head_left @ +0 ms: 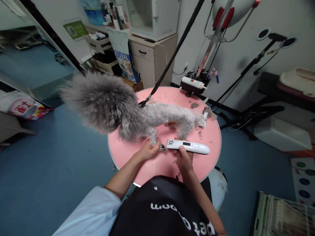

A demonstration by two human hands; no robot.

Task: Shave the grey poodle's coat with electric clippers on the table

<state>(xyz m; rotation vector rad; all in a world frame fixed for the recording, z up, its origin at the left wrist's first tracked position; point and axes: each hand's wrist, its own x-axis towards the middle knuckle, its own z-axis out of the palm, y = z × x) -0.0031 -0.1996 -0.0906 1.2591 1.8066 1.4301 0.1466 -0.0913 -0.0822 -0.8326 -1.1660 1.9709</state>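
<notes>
A grey dog stands on a round pink grooming table. Its head, at the left, is thick with long fluffy fur, while its body is clipped short. My left hand is closed around the dog's front leg, just above the paw. In my right hand lies a white pet hair clipper, held level. The clipper's blade end points left, close to the paw; whether it touches the fur I cannot tell. A black strap runs from above down to the dog's neck.
Loose fur tufts are scattered over the tabletop. A white bottle lies in a holder at the table's back edge, beside blue-and-pink nail clippers. Behind stand a cabinet and a food bag. At right is a ring-light stand.
</notes>
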